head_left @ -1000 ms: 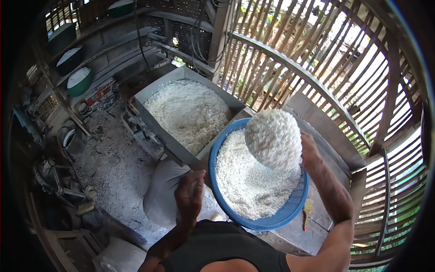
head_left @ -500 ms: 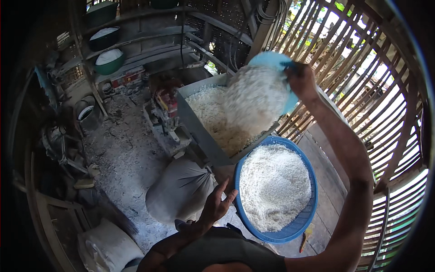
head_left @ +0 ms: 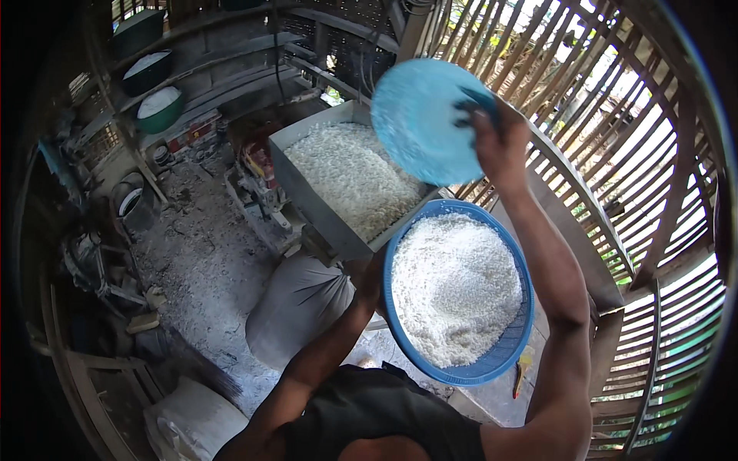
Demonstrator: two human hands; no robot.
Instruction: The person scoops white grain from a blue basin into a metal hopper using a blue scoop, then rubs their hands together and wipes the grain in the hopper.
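Note:
A round light-blue plastic basin (head_left: 423, 123) is in my right hand (head_left: 500, 142), which grips its right rim. It is tipped above the right side of a grey metal hopper (head_left: 307, 203), its bowl blurred by motion. White soaked-looking grains (head_left: 354, 169) fill much of that hopper. Closer to me stands a blue plastic basket (head_left: 463, 376) heaped with more white grains (head_left: 457, 288). My left hand (head_left: 373, 278) is at this basket's left side, close to the hopper's near corner; its fingers are hidden.
A full grey sack (head_left: 296, 311) stands below the hopper, over a floor dusted white. Grain-filled basins, one of them green (head_left: 161, 111), rest on shelves at the back left. Bamboo slats (head_left: 584, 138) wall the right side. A yellow-handled tool (head_left: 523, 373) lies beside the basket.
The grains pouring from the light-blue basin have landed in the hopper. The basin has tilted up and shifted left in view. My left hand has moved forward along the basket's side.

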